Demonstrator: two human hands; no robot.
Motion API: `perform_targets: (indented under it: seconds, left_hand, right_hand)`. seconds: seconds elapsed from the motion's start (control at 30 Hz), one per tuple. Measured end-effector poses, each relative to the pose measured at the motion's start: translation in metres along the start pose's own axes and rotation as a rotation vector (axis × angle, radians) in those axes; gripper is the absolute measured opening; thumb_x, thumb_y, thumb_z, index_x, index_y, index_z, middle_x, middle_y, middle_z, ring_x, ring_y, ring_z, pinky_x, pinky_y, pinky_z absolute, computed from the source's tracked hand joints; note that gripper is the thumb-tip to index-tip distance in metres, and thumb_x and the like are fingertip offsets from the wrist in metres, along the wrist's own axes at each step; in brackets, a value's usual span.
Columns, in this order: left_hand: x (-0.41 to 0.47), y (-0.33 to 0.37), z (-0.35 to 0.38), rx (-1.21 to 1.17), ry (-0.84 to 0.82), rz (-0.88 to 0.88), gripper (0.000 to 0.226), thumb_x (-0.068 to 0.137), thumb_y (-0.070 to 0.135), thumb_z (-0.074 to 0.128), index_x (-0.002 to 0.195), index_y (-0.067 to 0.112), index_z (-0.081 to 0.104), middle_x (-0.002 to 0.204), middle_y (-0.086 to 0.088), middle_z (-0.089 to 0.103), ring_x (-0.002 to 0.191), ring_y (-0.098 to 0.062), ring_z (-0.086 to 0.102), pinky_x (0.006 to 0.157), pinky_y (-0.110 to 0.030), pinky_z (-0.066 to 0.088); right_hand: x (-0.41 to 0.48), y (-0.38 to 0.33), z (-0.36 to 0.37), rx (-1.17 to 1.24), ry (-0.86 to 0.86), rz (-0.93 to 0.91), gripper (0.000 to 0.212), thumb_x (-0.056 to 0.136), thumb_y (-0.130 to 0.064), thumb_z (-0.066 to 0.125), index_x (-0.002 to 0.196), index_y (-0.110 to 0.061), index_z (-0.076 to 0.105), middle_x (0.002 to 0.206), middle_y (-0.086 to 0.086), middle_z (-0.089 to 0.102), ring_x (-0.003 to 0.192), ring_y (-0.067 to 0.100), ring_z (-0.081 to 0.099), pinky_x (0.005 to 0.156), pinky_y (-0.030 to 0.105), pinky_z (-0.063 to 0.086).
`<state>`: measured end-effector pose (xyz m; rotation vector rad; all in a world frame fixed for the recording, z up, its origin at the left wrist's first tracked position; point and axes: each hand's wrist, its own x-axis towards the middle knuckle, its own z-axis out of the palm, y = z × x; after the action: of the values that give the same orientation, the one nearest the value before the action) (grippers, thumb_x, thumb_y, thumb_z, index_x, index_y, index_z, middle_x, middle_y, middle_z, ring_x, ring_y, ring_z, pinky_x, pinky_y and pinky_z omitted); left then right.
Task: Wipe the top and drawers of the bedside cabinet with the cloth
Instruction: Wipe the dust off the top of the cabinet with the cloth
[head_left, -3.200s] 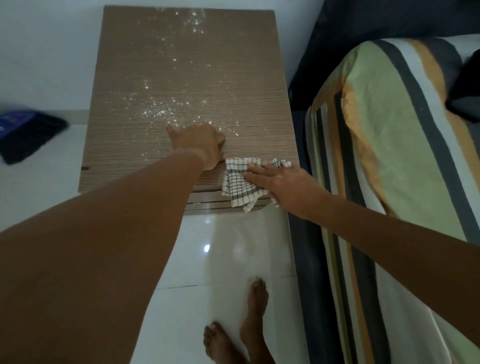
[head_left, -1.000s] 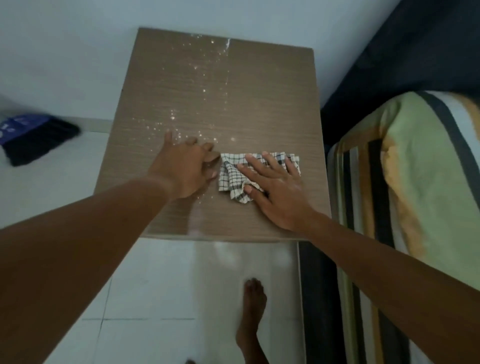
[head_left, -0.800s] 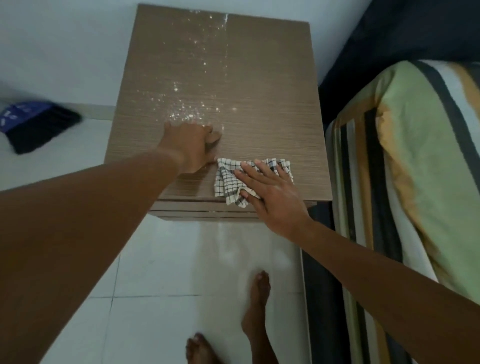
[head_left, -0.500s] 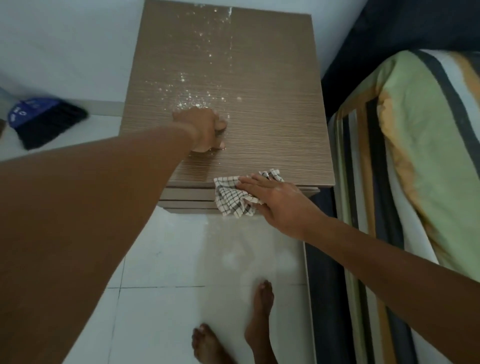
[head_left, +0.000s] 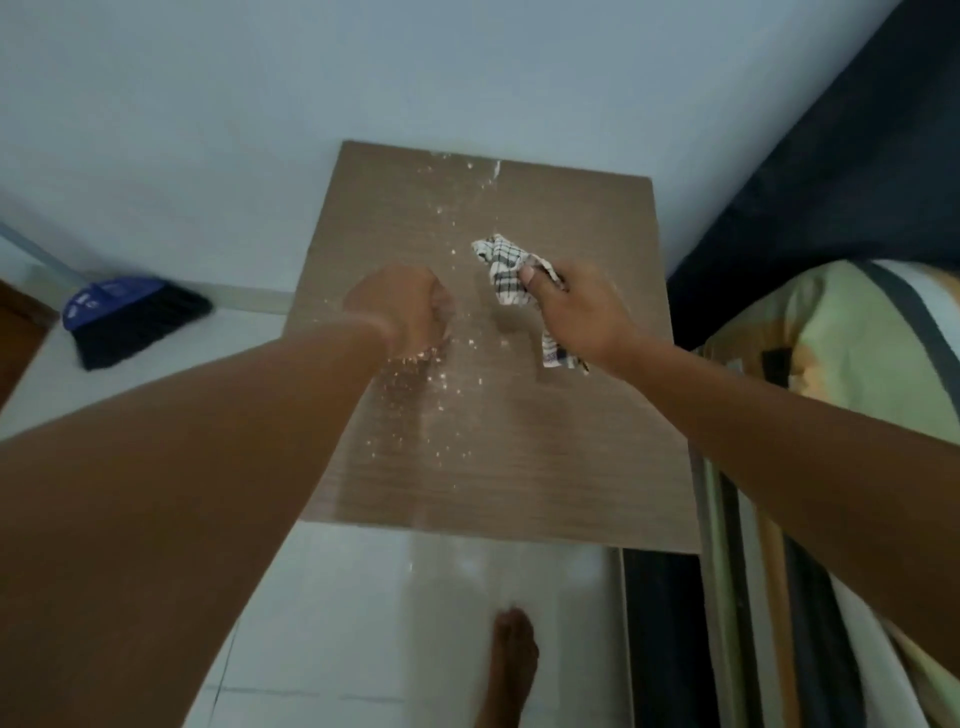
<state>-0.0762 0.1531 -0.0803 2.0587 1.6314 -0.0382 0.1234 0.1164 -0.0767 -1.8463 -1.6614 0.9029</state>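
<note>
I have lifted the cloth (head_left: 503, 269) off the near edge of the bedside cabinet (head_left: 571, 415), where I was dragging it half a second ago, and carried it up to the far middle of the top. My right hand (head_left: 576, 312) now holds it bunched, thumb pinching the checked fabric, one tail hanging below my palm; it looks raised just above the wood rather than pressed flat. My left hand (head_left: 402, 309) has closed into a loose fist, left of the cloth, resting on or just over the top, right in the scatter of white crumbs (head_left: 415, 395). I cannot tell whether it holds anything.

The crumbs run in a band from the far edge down past my left hand toward the near edge, so that last pull cleared the right side only. I judge I am resetting for another stroke through the speckled strip. The drawers are out of sight from here and not yet done.
</note>
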Motion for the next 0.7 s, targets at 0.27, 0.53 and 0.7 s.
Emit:
perform_targets:
  seconds: [0.27, 0.53, 0.7]
  left_hand:
    - [0.065, -0.017, -0.023, 0.318, -0.177, -0.089, 0.055, 0.089, 0.046, 0.067, 0.141, 0.036, 0.053, 0.149, 0.001, 0.049, 0.135, -0.029, 0.047, 0.114, -0.049, 0.035]
    - [0.079, -0.023, -0.021, 0.349, -0.219, -0.132, 0.068, 0.088, 0.054, 0.064, 0.150, 0.040, 0.039, 0.156, -0.001, 0.042, 0.143, -0.030, 0.037, 0.120, -0.059, 0.006]
    - [0.078, -0.024, -0.022, 0.297, -0.220, -0.139, 0.065, 0.090, 0.052, 0.063, 0.149, 0.040, 0.040, 0.159, 0.002, 0.037, 0.149, -0.026, 0.028, 0.119, -0.059, -0.001]
  right_hand:
    - [0.174, 0.000, -0.015, -0.049, 0.163, -0.017, 0.043, 0.105, -0.039, 0.046, 0.070, -0.020, 0.064, 0.059, -0.002, 0.055, 0.061, 0.017, 0.053, 0.058, 0.024, 0.040]
    - [0.239, 0.015, 0.050, -0.159, 0.201, -0.042, 0.030, 0.102, -0.042, 0.048, 0.112, -0.025, 0.071, 0.111, 0.003, 0.071, 0.114, 0.029, 0.057, 0.092, 0.031, 0.038]
    - [0.258, 0.010, 0.079, -0.175, 0.135, -0.070, 0.042, 0.097, -0.052, 0.047, 0.122, -0.027, 0.069, 0.119, 0.003, 0.068, 0.119, 0.030, 0.054, 0.101, 0.035, 0.037]
